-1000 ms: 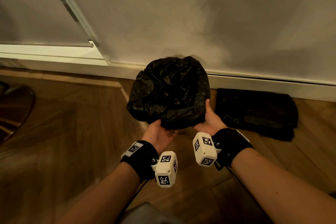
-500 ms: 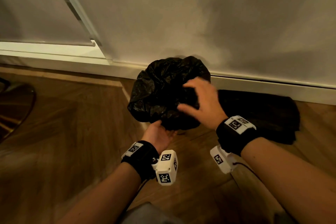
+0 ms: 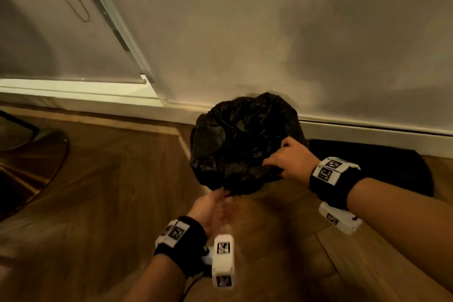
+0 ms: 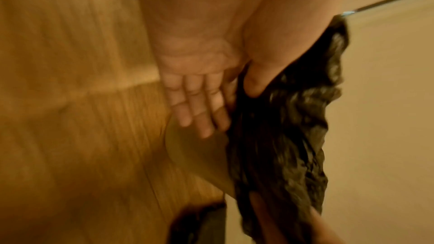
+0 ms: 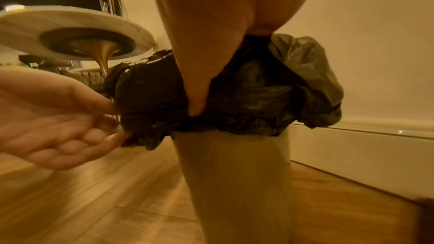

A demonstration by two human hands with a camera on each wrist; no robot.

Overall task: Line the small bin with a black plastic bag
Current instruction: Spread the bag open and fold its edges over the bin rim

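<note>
My right hand [image 3: 288, 158] pinches the black bag [image 3: 241, 144] over the bin [image 5: 237, 183]; my left hand [image 5: 54, 127], released, touches its hem; tugging could tear it.

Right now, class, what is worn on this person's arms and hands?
Both hands, left hand and right hand, are bare. Each wrist carries a black wristband bearing white blocks printed with black-and-white square marker codes. No sleeves show on the forearms.

Dim, warm amber light filled all views, soft shadows lay on the wall [image 3: 318, 32], and the left hand [image 3: 210, 206] was motion-blurred.
</note>
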